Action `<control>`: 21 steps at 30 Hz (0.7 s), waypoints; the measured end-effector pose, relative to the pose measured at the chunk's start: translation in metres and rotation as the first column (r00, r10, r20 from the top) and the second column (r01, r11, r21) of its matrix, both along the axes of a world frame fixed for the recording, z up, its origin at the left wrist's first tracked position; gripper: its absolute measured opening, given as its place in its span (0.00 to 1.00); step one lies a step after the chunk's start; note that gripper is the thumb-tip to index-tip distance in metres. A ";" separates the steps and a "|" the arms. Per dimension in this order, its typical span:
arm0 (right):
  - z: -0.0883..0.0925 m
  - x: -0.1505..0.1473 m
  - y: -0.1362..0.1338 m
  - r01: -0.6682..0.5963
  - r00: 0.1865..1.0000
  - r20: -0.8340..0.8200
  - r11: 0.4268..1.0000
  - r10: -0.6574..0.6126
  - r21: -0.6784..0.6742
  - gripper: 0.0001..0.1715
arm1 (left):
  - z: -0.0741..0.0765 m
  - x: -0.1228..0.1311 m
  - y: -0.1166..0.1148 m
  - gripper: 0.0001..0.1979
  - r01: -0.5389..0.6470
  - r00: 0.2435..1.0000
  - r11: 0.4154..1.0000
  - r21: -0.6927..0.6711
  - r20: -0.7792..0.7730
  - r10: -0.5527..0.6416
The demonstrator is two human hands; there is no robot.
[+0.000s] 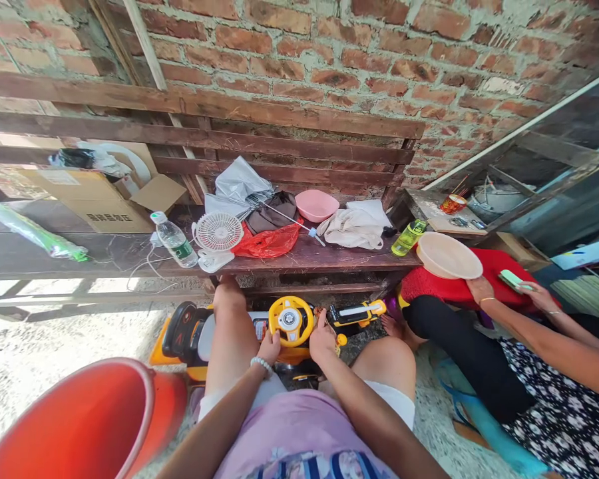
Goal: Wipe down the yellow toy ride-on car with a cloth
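Your left hand grasps the yellow steering wheel, mounted on the toy car; what your right hand beside it holds, and what remains undone, I cannot tell.

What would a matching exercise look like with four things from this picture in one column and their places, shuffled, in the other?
Things:
1. Yellow round plastic steering wheel
2. White round plastic fan
3. Pink rounded plastic bowl
4. Large red plastic tub

Places:
A. In the picture's lower left corner
B. Just left of the crumpled cream cloth
C. At the person's left hand
D. Just right of the clear plastic bottle with a green label

Pairs: 1-C, 2-D, 3-B, 4-A
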State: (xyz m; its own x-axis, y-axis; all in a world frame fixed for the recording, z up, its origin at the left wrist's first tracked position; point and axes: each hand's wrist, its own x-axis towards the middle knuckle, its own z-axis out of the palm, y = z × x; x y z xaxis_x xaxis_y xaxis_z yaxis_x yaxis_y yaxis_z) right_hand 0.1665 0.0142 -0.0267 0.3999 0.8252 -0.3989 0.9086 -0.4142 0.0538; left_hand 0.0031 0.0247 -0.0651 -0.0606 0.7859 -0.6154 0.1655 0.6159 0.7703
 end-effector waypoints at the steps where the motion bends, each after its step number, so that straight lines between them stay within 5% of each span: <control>1: -0.008 0.000 -0.002 0.014 1.000 0.011 1.000 -0.014 0.006 0.44 | -0.003 0.000 0.000 0.08 0.000 1.000 1.000 -0.008 0.025 0.000; 7: -0.035 -0.002 -0.015 -0.195 0.980 -0.020 0.980 0.196 0.049 0.40 | -0.016 -0.001 -0.001 0.07 0.000 0.998 1.000 0.002 0.063 0.000; 13: -0.041 -0.016 -0.015 -0.310 0.942 -0.125 0.950 0.311 0.032 0.33 | -0.010 0.000 0.000 0.06 0.019 0.999 1.000 -0.014 0.040 -0.019; 21: -0.025 0.005 -0.024 -0.109 0.985 -0.128 0.991 0.119 0.079 0.39 | -0.001 -0.002 0.000 0.09 0.030 0.999 0.999 -0.033 0.012 -0.030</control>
